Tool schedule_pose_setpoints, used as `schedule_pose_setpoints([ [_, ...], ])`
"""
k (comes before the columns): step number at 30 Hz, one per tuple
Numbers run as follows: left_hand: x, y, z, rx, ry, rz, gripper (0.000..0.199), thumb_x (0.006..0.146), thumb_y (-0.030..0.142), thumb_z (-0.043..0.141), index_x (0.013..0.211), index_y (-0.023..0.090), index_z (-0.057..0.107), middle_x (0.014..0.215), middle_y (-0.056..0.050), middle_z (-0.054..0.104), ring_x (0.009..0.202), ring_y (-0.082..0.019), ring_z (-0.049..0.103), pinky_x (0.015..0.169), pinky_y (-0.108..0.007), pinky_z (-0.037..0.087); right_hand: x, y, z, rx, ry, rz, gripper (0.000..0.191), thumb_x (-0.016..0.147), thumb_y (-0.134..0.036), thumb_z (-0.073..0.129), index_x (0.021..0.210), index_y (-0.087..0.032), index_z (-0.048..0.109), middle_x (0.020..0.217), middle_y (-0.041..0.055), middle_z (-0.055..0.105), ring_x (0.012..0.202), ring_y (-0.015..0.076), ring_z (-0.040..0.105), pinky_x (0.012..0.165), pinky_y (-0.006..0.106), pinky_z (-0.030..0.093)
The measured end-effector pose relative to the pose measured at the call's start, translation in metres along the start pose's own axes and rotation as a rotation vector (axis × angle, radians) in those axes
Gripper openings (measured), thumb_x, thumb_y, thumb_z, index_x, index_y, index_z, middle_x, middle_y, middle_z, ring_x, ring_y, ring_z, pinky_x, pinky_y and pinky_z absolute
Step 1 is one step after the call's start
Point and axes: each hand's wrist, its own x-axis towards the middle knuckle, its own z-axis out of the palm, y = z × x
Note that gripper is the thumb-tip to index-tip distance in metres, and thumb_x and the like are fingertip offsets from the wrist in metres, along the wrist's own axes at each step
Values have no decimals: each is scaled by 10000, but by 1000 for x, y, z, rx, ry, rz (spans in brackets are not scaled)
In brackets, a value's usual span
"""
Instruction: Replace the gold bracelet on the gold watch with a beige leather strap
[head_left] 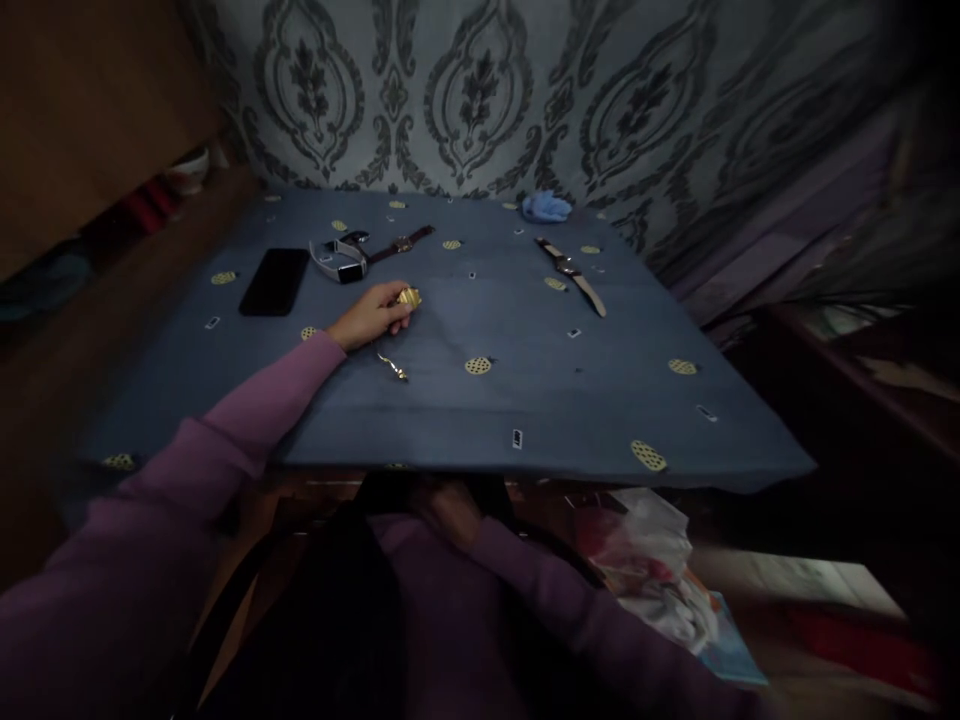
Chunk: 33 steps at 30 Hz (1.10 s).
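My left hand is over the left part of the blue patterned tablecloth, its fingers closed on a small gold object. Just below that hand lies a thin gold piece, perhaps jewelry. Beyond it are a watch with a pale band and a brown-strapped watch. Another strap watch is stretched out on the right. Down in my lap, under the table edge, rests my right hand; it is dark and blurred, and its fingers cannot be made out.
A black phone lies at the table's left. A crumpled blue cloth or glove sits at the back by the patterned wall. Plastic bags are below the table at the right, and a dark shelf stands beside it.
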Motion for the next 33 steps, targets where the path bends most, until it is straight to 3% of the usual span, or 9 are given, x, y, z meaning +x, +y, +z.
schedule_pose_setpoints([
  [3,-1,0,-2,-29,-4,-27,74,850,140,584,848,133,511,637,37,561,464,-41,447,447,-164,297,-30,-24,-21,26,25,-67,133,934,-221,566,905,-144,671,1022,88,658,870,185,646,781,337,522],
  [5,-2,2,-2,-52,-11,-43,114,843,196,596,889,135,511,655,31,581,466,-44,461,441,-162,282,-55,-42,-46,59,59,-127,139,915,-211,583,812,-157,657,941,61,658,825,155,637,719,259,494],
  [7,-4,4,-3,-76,-20,-60,179,828,266,618,895,144,505,674,27,593,472,-45,471,435,-159,268,-73,-54,-83,126,95,-197,232,960,-288,521,785,-183,631,793,7,642,730,112,615,664,203,466],
  [9,-4,7,-3,-99,-39,-81,248,806,349,639,868,152,503,671,25,592,467,-47,468,419,-159,242,-77,-57,-129,418,208,-191,327,950,-435,518,767,-183,617,671,0,611,647,119,578,633,220,460],
  [12,-2,13,-4,-134,-106,-147,341,774,450,659,838,154,500,685,3,607,473,-55,482,412,-157,230,-51,-42,-198,705,329,-107,373,919,-499,538,752,-176,619,643,4,614,600,117,554,593,230,462],
  [16,8,21,-5,-196,-202,-259,386,788,517,622,837,157,493,710,-17,607,509,-71,505,409,-157,234,13,2,-251,596,441,-132,333,932,-445,509,1025,-173,677,696,20,646,615,135,588,564,245,476],
  [21,32,29,-1,-253,-282,-376,361,832,502,593,844,151,508,750,-28,610,556,-79,528,405,-156,236,59,47,-259,444,522,-148,284,931,-336,523,1098,-203,710,830,55,661,741,172,620,677,293,493],
  [27,56,29,-1,-260,-351,-461,328,865,462,590,883,138,540,760,-30,615,573,-83,540,389,-152,222,65,77,-256,-417,621,-180,368,973,-176,404,1215,-253,671,904,72,644,531,119,590,457,228,409],
  [33,58,23,-7,-260,-356,-517,330,904,475,550,917,146,536,735,-10,614,510,-68,517,367,-147,234,64,90,-245,-396,609,-187,310,995,-263,420,1105,-177,696,918,79,638,540,110,625,466,225,472],
])
